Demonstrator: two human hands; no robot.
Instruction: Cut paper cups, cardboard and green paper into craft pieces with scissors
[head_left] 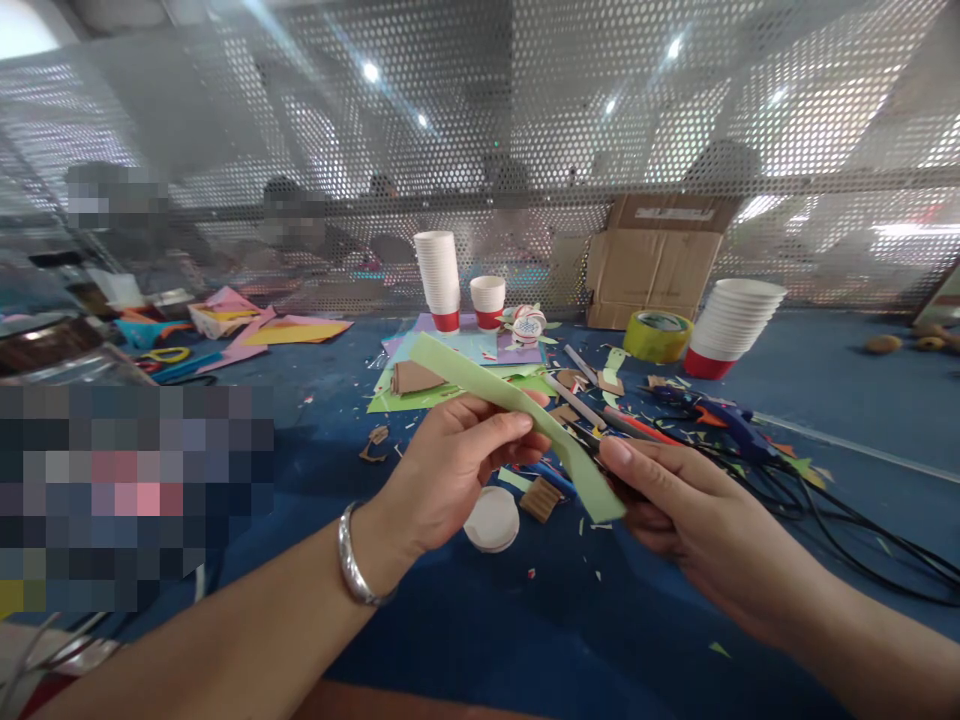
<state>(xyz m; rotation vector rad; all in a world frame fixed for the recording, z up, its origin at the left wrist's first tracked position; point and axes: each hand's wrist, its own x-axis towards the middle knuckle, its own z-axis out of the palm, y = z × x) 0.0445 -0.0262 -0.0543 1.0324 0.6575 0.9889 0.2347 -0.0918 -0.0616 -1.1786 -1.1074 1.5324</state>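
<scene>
My left hand (pixel 457 460), with a silver bangle at the wrist, pinches a long light green paper strip (pixel 480 378) between thumb and fingers. The strip slants from upper left to lower right and bends near its lower end. My right hand (pixel 675 490) is closed round what look like dark scissors (pixel 583 434), mostly hidden by the fingers and the strip. Their blades lie close to the strip's right edge. Below the hands, a round white paper piece (pixel 491 519) and a small brown corrugated cardboard piece (pixel 541 499) lie on the blue table (pixel 435 630).
Stacked paper cups (pixel 438 275) stand at the back, with another cup stack (pixel 735 325) at right. Yellow tape (pixel 658 337) sits before a cardboard box (pixel 656 265). A blue glue gun (pixel 739 420) and black cables (pixel 847 530) lie right. Paper scraps surround the hands. Someone sits at left.
</scene>
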